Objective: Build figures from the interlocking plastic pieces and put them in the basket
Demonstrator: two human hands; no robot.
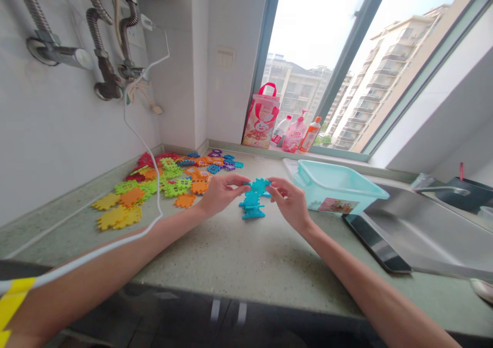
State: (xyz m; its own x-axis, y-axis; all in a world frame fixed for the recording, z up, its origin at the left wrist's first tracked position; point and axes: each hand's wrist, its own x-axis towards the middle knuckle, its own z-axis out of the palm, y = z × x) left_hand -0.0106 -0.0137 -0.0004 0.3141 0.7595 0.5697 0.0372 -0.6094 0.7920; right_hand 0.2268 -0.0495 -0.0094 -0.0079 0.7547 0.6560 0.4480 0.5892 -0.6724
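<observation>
A speckled grey-green stone countertop ran beneath a tall window and along a white wall. On the sill stood a red-handled printed gift bag and three plastic detergent bottles. To the right lay a stainless steel sink, with a pale teal plastic storage bin just beside it.

You worked at mid-counter, hands close together. The fingertips of your left hand and right hand pinched in from either side, clamped on a turquoise gear-shaped plastic piece. It was held just above a small turquoise interlocking plastic stack standing on the counter; I could not tell whether the two touched. A scattered heap of yellow, orange, green, red, blue and purple snowflake-shaped plastic pieces lay to your left, well apart from the stack.

Judged from your grip, the step in hand was fitting the held piece. The next move called for lining up its slots squarely before pressing.
</observation>
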